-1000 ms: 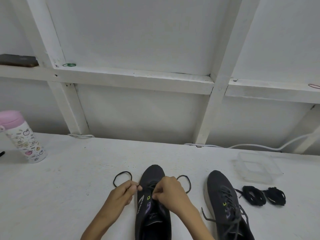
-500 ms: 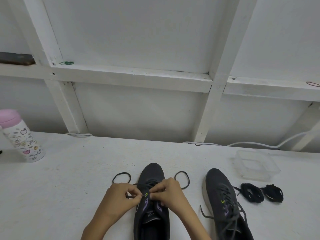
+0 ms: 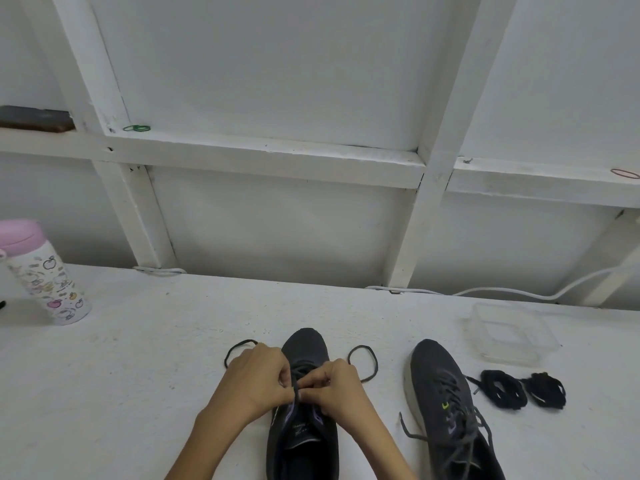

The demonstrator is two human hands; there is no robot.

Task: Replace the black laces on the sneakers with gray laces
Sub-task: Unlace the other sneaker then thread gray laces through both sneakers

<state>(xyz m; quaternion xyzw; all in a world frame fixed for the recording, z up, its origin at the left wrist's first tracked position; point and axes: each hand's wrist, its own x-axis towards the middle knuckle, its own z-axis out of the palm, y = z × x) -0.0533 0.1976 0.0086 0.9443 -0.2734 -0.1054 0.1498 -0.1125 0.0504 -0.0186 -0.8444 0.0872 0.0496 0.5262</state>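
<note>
Two dark sneakers lie on the white table. Over the left sneaker (image 3: pixel 306 348) my left hand (image 3: pixel 254 379) and my right hand (image 3: pixel 337 388) meet at the eyelets, both pinching its dark lace (image 3: pixel 297 388) between fingertips. Loops of that lace trail out on the table to the left (image 3: pixel 239 348) and to the right (image 3: pixel 363 362) of the toe. The right sneaker (image 3: pixel 446 400) is laced with a gray lace whose ends hang loose. Two black lace bundles (image 3: pixel 504 393) lie to its right.
A clear plastic container (image 3: pixel 509 334) stands behind the bundles at the right. A pink-lidded patterned bottle (image 3: pixel 45 275) stands at the far left. A white cable (image 3: pixel 512 292) runs along the wall's foot. White wooden framing rises behind the table.
My hands have moved together over the left sneaker's middle; my left hand came in from the shoe's left side. Both now pinch the lace close together.
</note>
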